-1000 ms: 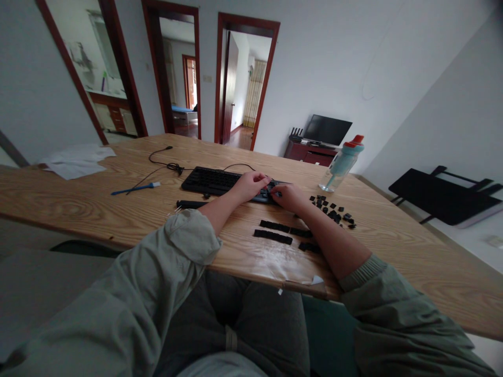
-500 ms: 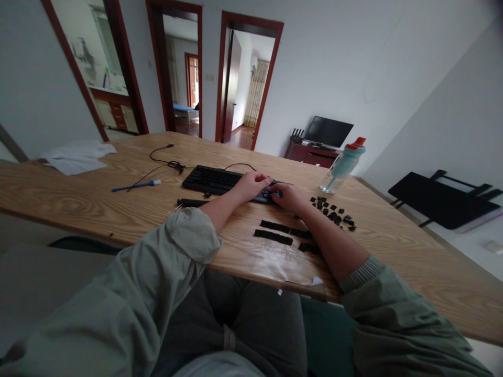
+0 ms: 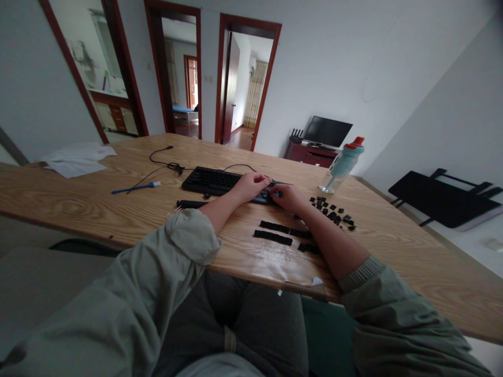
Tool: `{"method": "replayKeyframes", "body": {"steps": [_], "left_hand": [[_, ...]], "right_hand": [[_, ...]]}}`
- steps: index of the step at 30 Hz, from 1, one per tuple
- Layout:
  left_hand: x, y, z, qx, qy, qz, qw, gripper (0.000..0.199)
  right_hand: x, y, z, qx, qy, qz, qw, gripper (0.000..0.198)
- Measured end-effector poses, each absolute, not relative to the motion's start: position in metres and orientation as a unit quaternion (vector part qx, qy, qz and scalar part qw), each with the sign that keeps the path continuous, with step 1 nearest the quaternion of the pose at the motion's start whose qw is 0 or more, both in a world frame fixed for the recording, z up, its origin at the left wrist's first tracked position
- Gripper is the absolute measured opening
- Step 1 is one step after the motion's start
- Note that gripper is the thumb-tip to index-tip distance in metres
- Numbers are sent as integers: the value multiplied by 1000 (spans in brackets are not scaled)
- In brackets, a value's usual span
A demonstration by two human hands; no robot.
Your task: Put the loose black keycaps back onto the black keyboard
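A black keyboard [image 3: 208,179] lies on the wooden table, its right end partly covered by my hands. My left hand [image 3: 253,187] rests over that end, thumb and fingertips drawn together in a pinch. Close beside it, my right hand [image 3: 290,198] has bent fingers pressed at the keyboard's right part. Anything between the fingers of either hand is too small to make out. Loose black keycaps [image 3: 334,215] are scattered right of my right forearm. Nearer to me, keycaps stand in rows [image 3: 273,237], some partly hidden under that forearm.
A black-handled tool with wire ends [image 3: 192,204] lies by my left forearm. Farther left are a blue brush [image 3: 135,188], a coiled cable [image 3: 173,166] and white paper [image 3: 78,159]. A clear bottle with a red top [image 3: 341,166] stands upright behind the scattered keycaps.
The view has shifted very slightly. Both hands stay at the keyboard's right end with almost the same finger pose, and nothing on the table has visibly moved.
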State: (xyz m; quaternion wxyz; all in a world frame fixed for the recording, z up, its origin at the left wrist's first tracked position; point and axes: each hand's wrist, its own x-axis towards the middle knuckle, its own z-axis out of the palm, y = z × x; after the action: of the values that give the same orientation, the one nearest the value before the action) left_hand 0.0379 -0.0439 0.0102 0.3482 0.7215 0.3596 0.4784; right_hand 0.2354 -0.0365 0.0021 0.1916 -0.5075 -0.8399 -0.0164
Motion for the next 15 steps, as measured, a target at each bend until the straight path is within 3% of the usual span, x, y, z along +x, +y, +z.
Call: {"method": "replayKeyframes", "body": {"steps": [15], "left_hand": [[37, -42, 10, 730, 349, 478, 342, 38]], "right_hand": [[234, -37, 4, -495, -848, -17, 188, 27]]}}
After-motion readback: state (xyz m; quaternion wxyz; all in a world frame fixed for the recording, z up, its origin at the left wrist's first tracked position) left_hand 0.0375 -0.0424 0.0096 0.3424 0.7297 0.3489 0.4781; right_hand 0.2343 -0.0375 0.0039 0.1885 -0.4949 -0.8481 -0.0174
